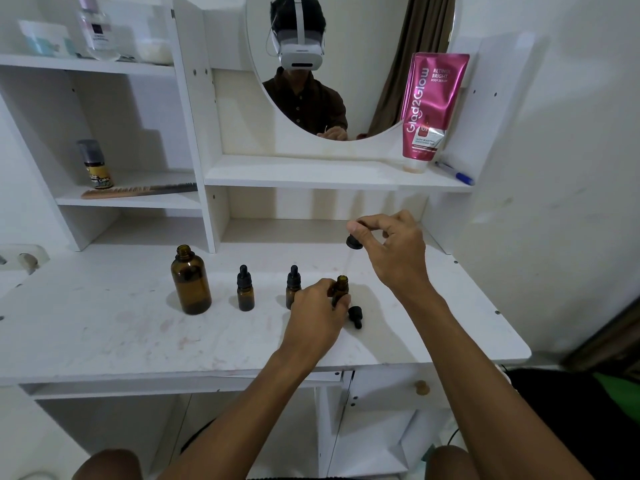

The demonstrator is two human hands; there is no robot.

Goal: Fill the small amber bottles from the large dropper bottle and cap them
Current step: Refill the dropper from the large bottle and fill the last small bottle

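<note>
From the head camera, a white vanity top point(104, 327) carries a row of amber bottles near its middle. The big bottle point(190, 280) stands open, uncapped, at the left end of the row, toward the back edge. Just right of it stand two small capped bottles point(245, 289) point(293, 284), well apart from each other, the second partly hidden behind the left hand point(317, 311). That hand is closed around a third small bottle point(340, 289), thumb and fingers gripping its body and holding it upright on the surface; its mouth is open. A small black cap point(355, 316) lies on its side touching the surface just right of this bottle, toward the front edge. The right hand point(391, 247) hovers above, thumb and forefinger pinching the black bulb of the dropper point(353, 241), the other fingers loosely curled. The dropper's clear glass tube slants down to the open bottle's mouth; whether its tip is inside cannot be told. A pink tube point(433, 105) leans on the shelf above, beside a round mirror point(346, 64).
</note>
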